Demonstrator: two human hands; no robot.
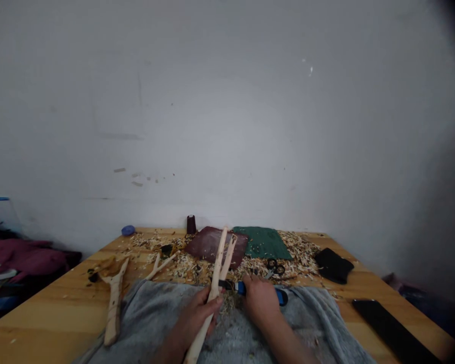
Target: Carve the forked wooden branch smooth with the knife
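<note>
This is a makeshift woodcarving workshop. Pale wood shavings (296, 258) cover the light pine surface (41, 308), with a peeled forked wooden branch (114, 303) and black-handled scissors (275, 268) lying there before a white plaster wall (227, 111)

Here we are at the tabletop (60, 313): the left hand (195, 316) is wrapped around a peeled forked branch (214, 288), held up over a grey cloth (235, 331), and the right hand (261, 301) is closed on a blue-handled knife (241, 288), its dark blade just beside the wood! Beyond them, wood shavings (299, 258) are scattered everywhere, black scissors (275, 268) lie to the right, and a second forked branch (114, 303) rests out on the left, with a dark red leather pad (212, 245) and a green mat (263, 242) at the far side.
</note>
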